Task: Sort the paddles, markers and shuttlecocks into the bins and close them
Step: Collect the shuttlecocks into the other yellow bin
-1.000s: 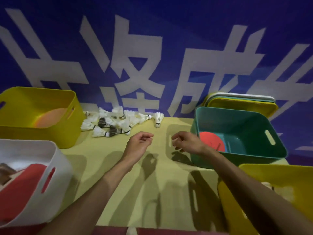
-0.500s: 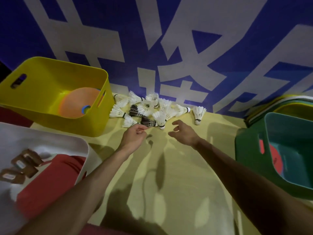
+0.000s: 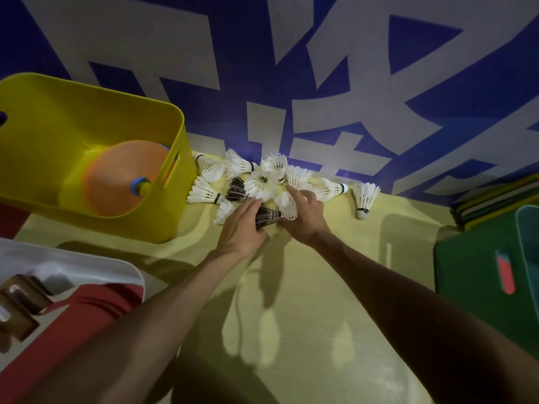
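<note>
A pile of white shuttlecocks [image 3: 264,182], with two black ones among them, lies at the far edge of the yellow table [image 3: 291,287] against the wall. My left hand [image 3: 242,227] rests on the pile's near side, its fingers closed over a black shuttlecock [image 3: 267,216]. My right hand [image 3: 306,220] is right beside it, fingers curled around a white shuttlecock [image 3: 287,206] and thumb touching the black one. One white shuttlecock [image 3: 366,199] lies apart to the right.
A yellow bin [image 3: 172,199] at the left holds orange disc markers [image 3: 116,176]. A white bin [image 3: 128,269] at the near left holds a red paddle [image 3: 73,316]. A green bin [image 3: 472,272] stands at the right, with stacked lids [image 3: 495,196] behind it.
Both hands have reached forward from the middle of the table to the shuttlecock pile and closed on shuttlecocks. My view has swung left and down, so the green bin sits at the right edge.
</note>
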{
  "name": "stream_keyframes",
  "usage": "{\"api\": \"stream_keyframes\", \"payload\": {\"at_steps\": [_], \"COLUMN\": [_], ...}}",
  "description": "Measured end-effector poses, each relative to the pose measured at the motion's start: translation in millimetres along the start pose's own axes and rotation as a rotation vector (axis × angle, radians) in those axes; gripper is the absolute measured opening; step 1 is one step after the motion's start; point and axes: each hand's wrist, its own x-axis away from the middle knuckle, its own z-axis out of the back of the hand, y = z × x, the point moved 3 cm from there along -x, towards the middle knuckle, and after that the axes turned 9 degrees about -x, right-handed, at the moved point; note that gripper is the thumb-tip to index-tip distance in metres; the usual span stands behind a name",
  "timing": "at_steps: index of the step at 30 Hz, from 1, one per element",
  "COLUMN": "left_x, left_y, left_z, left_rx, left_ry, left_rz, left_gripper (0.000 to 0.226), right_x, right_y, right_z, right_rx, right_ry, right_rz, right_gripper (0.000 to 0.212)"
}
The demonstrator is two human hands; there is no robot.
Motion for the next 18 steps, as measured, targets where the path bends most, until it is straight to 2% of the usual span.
{"api": "stream_keyframes", "payload": {"at_steps": [6, 13, 18], "left_x": [-2, 22, 42], "left_y": [9, 31, 46], "left_z": [-12, -36, -58], "left_rx": [-0.400, -0.360, -0.271], "left_ry": [0.041, -0.011, -0.108], "left_rz": [-0.117, -0.163, -0.106], "left_gripper": [0.050, 0.054, 0.057], "right_x": [3, 43, 86], "right_y": [11, 44, 73], "right_z": [1, 25, 36], "right_rx": [0.004, -0.251, -0.280], "right_ry": [0.135, 0.232, 0.245], "right_rz": [0.012, -0.079, -0.178], "right_gripper": [0.057, 0.074, 0.078]}}
